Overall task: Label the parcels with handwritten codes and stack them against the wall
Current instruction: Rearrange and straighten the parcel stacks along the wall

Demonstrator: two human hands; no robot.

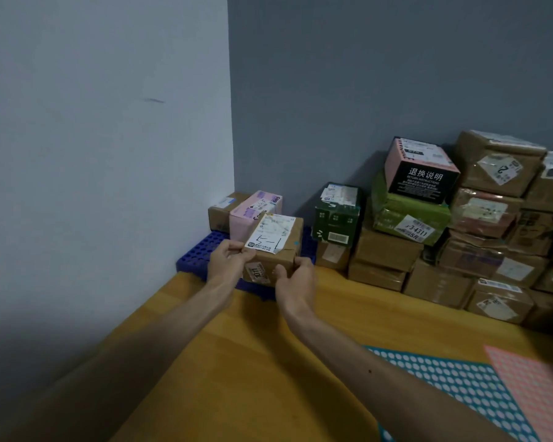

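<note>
A brown cardboard parcel (284, 250) with a white shipping label bearing a handwritten "5-1" is held over the blue plastic pallet (198, 250) in the room's corner. My left hand (229, 261) grips its left near edge, fingers curled on the label's corner. My right hand (292, 275) grips its right near corner. Behind it a pink parcel (253, 212) and a small brown box (221, 212) sit on the pallet against the wall.
A tall stack of parcels (460, 234) lines the grey wall to the right, with a dark green box (336, 215) and a pink-and-black box (422, 170). A teal dotted sticker sheet (454, 384) and a pink sheet (537, 387) lie on the wooden floor.
</note>
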